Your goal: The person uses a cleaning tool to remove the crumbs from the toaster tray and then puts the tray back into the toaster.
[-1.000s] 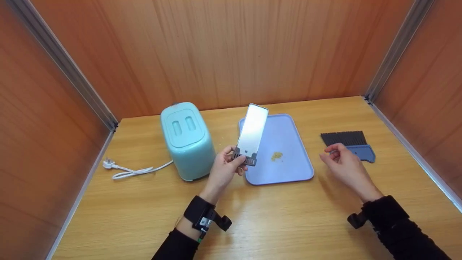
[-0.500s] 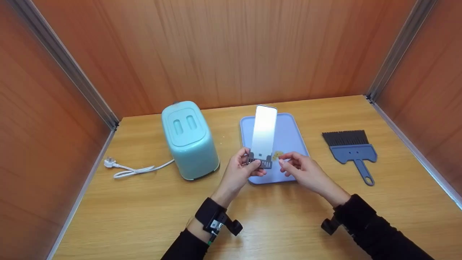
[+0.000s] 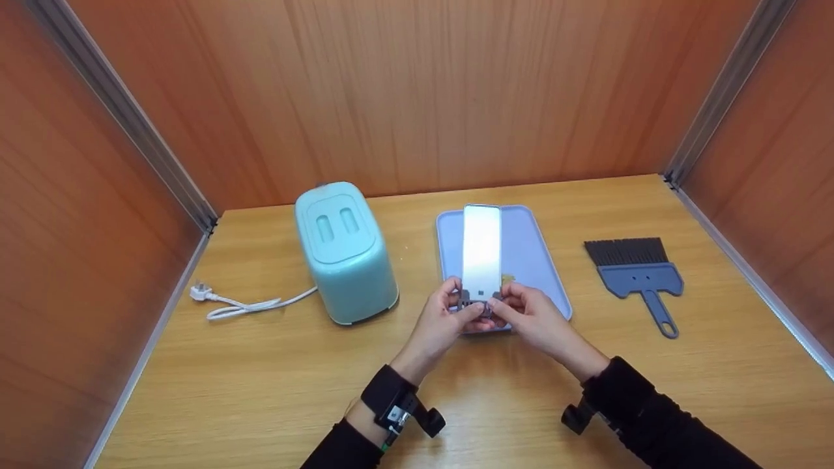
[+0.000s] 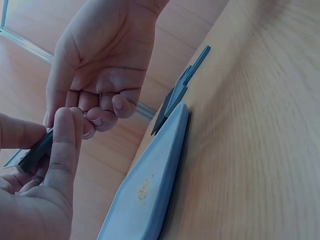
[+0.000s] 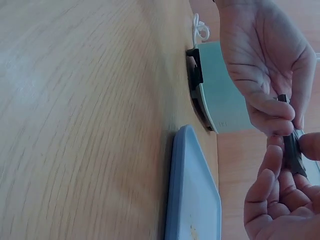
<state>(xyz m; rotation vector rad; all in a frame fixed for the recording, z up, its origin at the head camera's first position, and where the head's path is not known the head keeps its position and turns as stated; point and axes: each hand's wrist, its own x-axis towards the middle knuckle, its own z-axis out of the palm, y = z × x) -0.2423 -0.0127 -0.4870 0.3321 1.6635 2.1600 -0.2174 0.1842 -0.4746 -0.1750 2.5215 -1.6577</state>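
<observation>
A toaster crumb tray [image 3: 482, 247], a long shiny metal plate with a dark slotted end, is held over a lilac serving tray [image 3: 526, 241]. My left hand [image 3: 438, 320] pinches the left part of its dark end, thumb on top and fingers beneath. On the right part, my right hand [image 3: 539, 320] grips the same end. The left wrist view shows the dark end [image 4: 36, 152] edge-on between thumb and fingers, raised above the table. Yellowish crumbs [image 4: 144, 190] lie on the serving tray, partly hidden behind my right hand in the head view.
To the left stands a mint-green toaster [image 3: 348, 280] with a covered top. Its white cord and plug [image 3: 260, 307] lie on the table beyond it. A blue brush [image 3: 642, 277] with dark bristles lies at the right. Wood-look panels [image 3: 423, 91] enclose the table.
My right hand has come in from beside the brush and taken hold of the crumb tray's dark end. The crumb tray has shifted right, straightened and dropped slightly, with my left hand still holding it.
</observation>
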